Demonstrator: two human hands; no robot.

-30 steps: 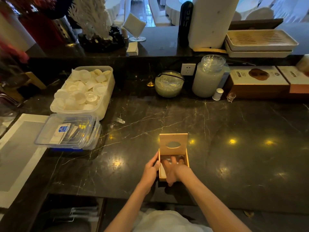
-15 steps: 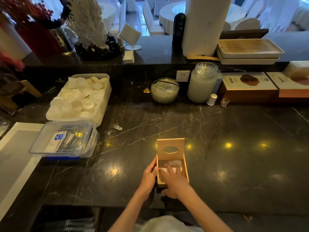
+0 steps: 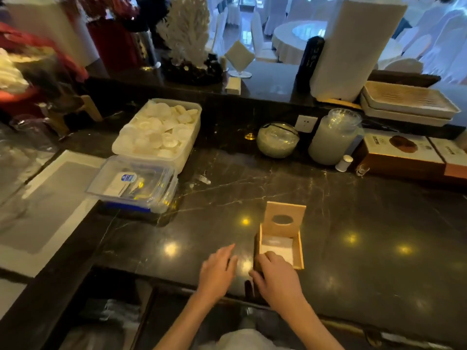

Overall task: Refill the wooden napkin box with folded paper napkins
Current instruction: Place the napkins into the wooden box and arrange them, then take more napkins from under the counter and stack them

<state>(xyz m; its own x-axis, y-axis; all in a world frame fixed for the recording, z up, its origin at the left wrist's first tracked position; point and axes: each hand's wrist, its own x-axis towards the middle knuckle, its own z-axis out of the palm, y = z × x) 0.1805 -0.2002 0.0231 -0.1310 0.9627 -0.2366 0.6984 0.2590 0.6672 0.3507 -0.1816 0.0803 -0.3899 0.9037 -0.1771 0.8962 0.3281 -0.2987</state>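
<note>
The wooden napkin box (image 3: 300,251) stands on the dark marble counter (image 3: 379,236) near its front edge. Its lid (image 3: 284,219), with an oval hole, is tipped up at the far side. White folded napkins (image 3: 278,247) lie flat inside. My right hand (image 3: 276,280) rests at the box's near left corner, fingers curled over the rim. My left hand (image 3: 218,271) hovers over the counter to the left of the box, fingers spread, holding nothing.
A white tub of small cups (image 3: 161,132) and a clear lidded container (image 3: 134,184) sit at the left. A glass bowl (image 3: 278,140), a tall jar (image 3: 333,137) and brown cartons (image 3: 401,155) line the back. Stacked trays (image 3: 406,102) rest on the raised ledge.
My right hand has come out of the box and pulled back to its near left corner. My left hand has let go of the box's left side and moved away leftward.
</note>
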